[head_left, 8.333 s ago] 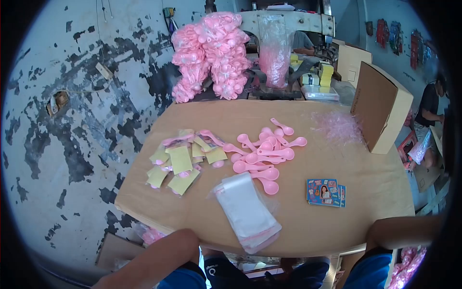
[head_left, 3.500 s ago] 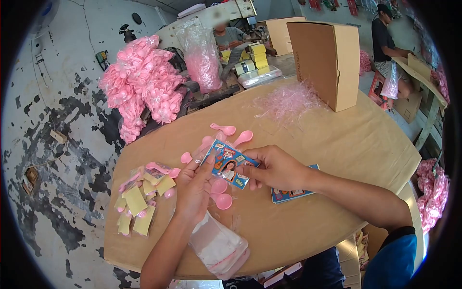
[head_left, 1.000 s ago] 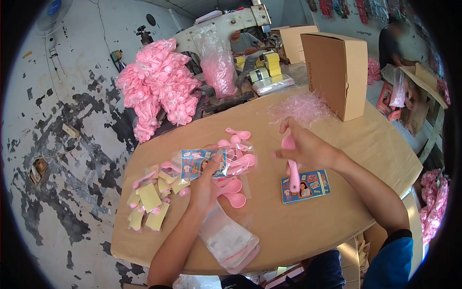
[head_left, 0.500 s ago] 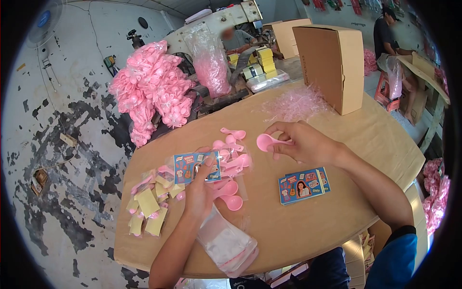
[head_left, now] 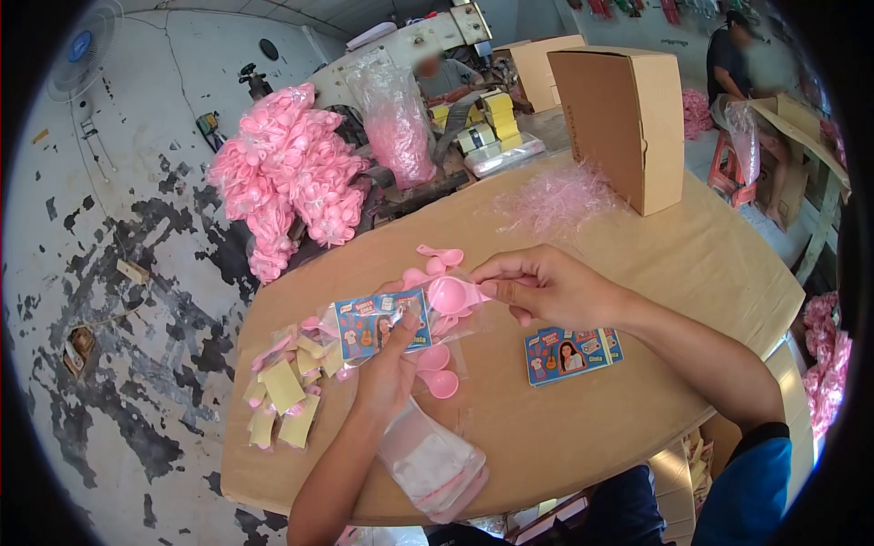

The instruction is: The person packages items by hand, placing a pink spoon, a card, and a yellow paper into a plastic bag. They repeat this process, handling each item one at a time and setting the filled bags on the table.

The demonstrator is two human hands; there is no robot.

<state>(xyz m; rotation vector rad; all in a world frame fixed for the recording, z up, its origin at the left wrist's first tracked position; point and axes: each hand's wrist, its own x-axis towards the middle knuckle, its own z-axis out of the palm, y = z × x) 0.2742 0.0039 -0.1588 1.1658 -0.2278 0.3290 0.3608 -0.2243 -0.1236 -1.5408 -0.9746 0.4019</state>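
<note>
Clock set on the held spoon, 12 away from the wearer. Judged step: bringing the bowl of the pink plastic spoon (head_left: 446, 296) to the mouth of a clear plastic bag (head_left: 474, 320) that holds a printed blue card (head_left: 354, 328). Best done bowl first, with the bag mouth spread and kept low, the spoon fed level towards 9 so that its rim does not snag the thin film. The card wants a light, flat pinch; too hard could crease it. Left hand (head_left: 390, 366), at 8, grasps card and bag, thumb across the printed face. Right hand (head_left: 569, 289), at 3, pinches the spoon's handle between thumb and forefinger. Spoon is above the brown-covered table (head_left: 655, 282), among hands and film; how far it sits inside the bag, cannot tell. Its look: glossy, pale pink, one piece, round deep bowl, hollow side showing, handle running towards 3 and partly hidden by fingers. Like ones: loose pink spoons (head_left: 441, 383) at 6, more just beyond at 12. Stack of blue cards (head_left: 572, 356) at 4, face up. Flat clear bags (head_left: 431, 462) at 6, nearer the wearer. Filled packets (head_left: 282, 387) at 8, pale yellow sides up, loosely heaped.
</note>
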